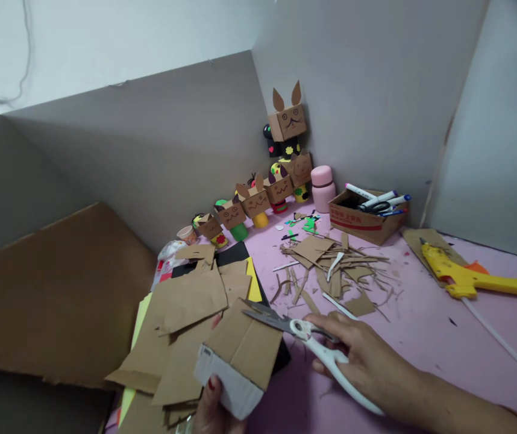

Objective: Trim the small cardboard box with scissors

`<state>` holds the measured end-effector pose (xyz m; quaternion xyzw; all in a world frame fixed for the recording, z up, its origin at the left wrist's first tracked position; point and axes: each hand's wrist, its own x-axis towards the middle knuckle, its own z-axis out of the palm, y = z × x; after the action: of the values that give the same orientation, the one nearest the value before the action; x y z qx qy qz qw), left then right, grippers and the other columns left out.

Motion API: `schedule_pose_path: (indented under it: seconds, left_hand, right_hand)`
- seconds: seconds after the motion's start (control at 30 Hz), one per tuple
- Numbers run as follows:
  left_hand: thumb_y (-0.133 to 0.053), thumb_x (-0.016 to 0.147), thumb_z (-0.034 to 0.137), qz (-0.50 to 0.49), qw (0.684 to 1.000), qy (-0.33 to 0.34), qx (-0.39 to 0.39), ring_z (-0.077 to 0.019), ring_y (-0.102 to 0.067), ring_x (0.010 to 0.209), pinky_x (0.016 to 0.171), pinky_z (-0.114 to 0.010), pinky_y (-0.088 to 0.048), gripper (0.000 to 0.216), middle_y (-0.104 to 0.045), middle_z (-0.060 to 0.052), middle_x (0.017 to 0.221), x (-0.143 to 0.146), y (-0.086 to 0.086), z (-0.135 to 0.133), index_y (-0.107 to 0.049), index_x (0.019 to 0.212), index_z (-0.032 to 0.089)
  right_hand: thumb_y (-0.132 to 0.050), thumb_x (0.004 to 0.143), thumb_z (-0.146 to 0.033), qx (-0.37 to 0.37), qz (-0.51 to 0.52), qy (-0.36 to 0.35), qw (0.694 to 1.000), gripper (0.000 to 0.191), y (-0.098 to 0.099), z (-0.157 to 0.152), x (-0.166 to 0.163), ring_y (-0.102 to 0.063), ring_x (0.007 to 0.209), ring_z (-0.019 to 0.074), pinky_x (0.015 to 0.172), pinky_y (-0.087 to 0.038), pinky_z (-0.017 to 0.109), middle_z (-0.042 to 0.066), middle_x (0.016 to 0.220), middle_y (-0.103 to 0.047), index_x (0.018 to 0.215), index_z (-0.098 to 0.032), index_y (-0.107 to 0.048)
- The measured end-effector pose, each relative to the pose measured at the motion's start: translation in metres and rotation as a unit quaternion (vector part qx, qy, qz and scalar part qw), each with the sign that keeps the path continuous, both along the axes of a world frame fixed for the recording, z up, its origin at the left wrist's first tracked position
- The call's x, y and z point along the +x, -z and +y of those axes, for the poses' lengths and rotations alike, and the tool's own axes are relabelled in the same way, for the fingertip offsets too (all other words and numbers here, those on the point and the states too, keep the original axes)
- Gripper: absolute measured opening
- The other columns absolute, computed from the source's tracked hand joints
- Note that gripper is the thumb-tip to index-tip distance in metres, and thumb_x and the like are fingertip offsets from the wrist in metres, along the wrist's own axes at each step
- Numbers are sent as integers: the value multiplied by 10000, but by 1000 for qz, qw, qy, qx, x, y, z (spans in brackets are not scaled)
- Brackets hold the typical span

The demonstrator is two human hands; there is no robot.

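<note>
The fingers of the left hand (213, 405) are closed around the lower end of a folded brown cardboard piece (244, 349) with a white end face. One red-nailed fingertip (212, 383) is pressed against that face, and another is seen past the upper left edge. The fingers of the right hand (367, 355) are curled around the white handles of a pair of grey-bladed scissors (306, 330), which are held firmly. The blades appear slightly parted and are laid over the upper right edge of the folded brown cardboard piece. That piece is held at the near side of a pink table top (421, 343), partly over a black sheet (235, 253) and just beside a loose heap of flat brown cardboard sheets (186, 301), under which yellow paper (253, 280) is seen. A large brown cardboard panel (59, 295) is leaned at the far left. Beyond the scissors, a scatter of thin cardboard strips and offcuts (335, 265) is spread over the table. To the right, a yellow glue gun (466, 277) is laid on its side. Further back, a small open cardboard box of marker pens (362, 220) is set beside a pink lidded bottle (322, 188). A row of small cardboard animal figures (253, 202) is lined along the grey partition wall (150, 150), with a rabbit-eared cardboard figure (288, 120) raised in the corner.
</note>
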<state>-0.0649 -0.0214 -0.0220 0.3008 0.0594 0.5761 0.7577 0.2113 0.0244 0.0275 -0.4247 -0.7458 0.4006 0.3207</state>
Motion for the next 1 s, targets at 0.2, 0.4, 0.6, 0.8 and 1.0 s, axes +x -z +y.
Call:
schedule_pose_path:
  seconds: [0.2,0.4,0.6,0.8,1.0]
  left_hand:
    - [-424,906,414,3,1000,-8,-24,-200,-478,1254,1090,-373,-297,482,-609,-38,1293,1,-1,-1,-355,1380,364]
    - [-441,917,308,-11,1000,-17,3,-231,-469,1257,1054,-396,-358,413,-614,-39,1285,9,-6,0,-447,1327,356]
    - [-412,923,320,-6,1000,8,5,-197,-437,1279,1061,-351,-348,436,-585,-12,1313,2,-5,-1,-383,1354,375]
    - [-424,918,358,5,999,0,-34,-157,-555,1179,1003,-290,-419,338,-677,30,1190,-2,-5,-1,-554,1227,399]
    - [-475,898,334,13,999,9,-45,-161,-601,1125,982,-269,-439,351,-693,24,1168,0,-6,-1,-550,1235,402]
  right_hand:
    - [-648,764,-217,37,-8,-1,999,234,4,-1,2,-536,741,190,668,-415,305,26,813,-590,997,-239,-640]
    - [-624,799,-237,64,-4,8,998,204,8,-2,2,-543,743,193,681,-423,305,35,804,-602,1001,-223,-641]
    - [-629,804,-245,40,14,-12,999,189,5,-2,0,-550,748,183,685,-424,280,22,800,-614,990,-221,-651]
    - [-650,727,-158,12,-12,-4,1000,538,9,-2,-2,-545,810,187,744,-430,300,33,898,-576,1246,-235,-534]
    - [-641,711,-145,-1,-6,3,1000,491,6,-1,0,-549,808,182,742,-430,297,20,884,-581,1184,-261,-578]
